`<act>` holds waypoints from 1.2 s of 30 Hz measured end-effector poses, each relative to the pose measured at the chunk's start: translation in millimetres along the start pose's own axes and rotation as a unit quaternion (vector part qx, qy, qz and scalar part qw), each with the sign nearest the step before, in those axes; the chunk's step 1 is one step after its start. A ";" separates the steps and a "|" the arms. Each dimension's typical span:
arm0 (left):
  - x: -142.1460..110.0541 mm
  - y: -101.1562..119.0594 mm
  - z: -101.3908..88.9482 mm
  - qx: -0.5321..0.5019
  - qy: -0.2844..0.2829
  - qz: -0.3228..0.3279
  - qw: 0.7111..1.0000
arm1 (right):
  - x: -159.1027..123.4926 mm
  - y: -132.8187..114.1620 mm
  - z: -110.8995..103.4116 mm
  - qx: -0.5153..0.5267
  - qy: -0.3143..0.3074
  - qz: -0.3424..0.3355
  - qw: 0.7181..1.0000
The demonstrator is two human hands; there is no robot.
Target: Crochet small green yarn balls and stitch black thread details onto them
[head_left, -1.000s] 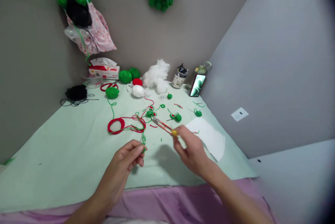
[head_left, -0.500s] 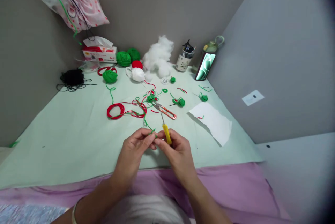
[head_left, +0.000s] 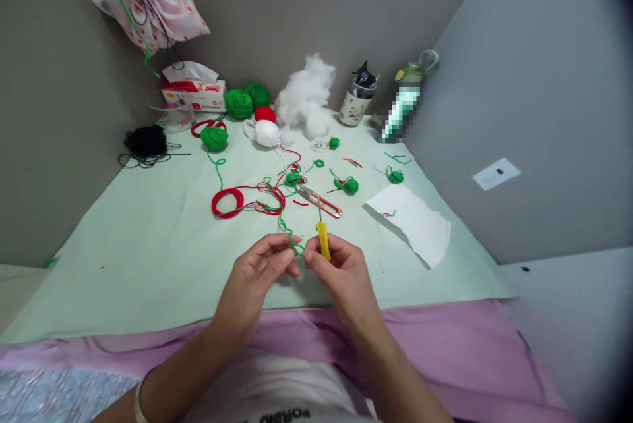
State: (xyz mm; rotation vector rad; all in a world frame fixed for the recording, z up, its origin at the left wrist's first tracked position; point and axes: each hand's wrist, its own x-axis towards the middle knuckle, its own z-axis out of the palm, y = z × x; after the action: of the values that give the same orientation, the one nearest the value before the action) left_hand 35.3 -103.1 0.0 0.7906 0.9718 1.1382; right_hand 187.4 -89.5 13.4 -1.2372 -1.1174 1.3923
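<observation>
My left hand (head_left: 264, 268) is closed on green yarn (head_left: 293, 245), which loops over its fingertips and trails back to the tangle on the table. Close beside it, my right hand (head_left: 336, 265) grips a crochet hook by its yellow handle (head_left: 323, 238), the metal shaft pointing up and away. The right thumb and fingertip also pinch the yarn. Just beyond the hook lie orange thread snips (head_left: 324, 202). Their blades reach a small green crocheted piece (head_left: 293, 179) among loose strands.
Left of the snips is a red yarn coil (head_left: 227, 202). Yarn balls (head_left: 214, 138), white stuffing (head_left: 306, 100), a tissue box (head_left: 198, 95) and a pen cup (head_left: 357, 103) line the back. White paper (head_left: 413, 225) and small green pieces (head_left: 351, 185) lie to the right.
My right hand has left the snips on the table and come in beside my left hand, with the crochet hook upright. The fingertips have since parted slightly, green yarn between them. The view has tilted down.
</observation>
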 end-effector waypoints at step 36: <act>0.9 7.9 -11.3 0.074 -0.016 0.003 0.997 | -12.1 -5.9 4.7 -0.034 -0.064 -0.022 0.997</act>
State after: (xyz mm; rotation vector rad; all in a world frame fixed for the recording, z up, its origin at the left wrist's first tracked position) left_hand 22.1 -99.9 2.5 0.9286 1.0358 1.0632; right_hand 183.9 -100.7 21.4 -1.1774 -1.2822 1.4271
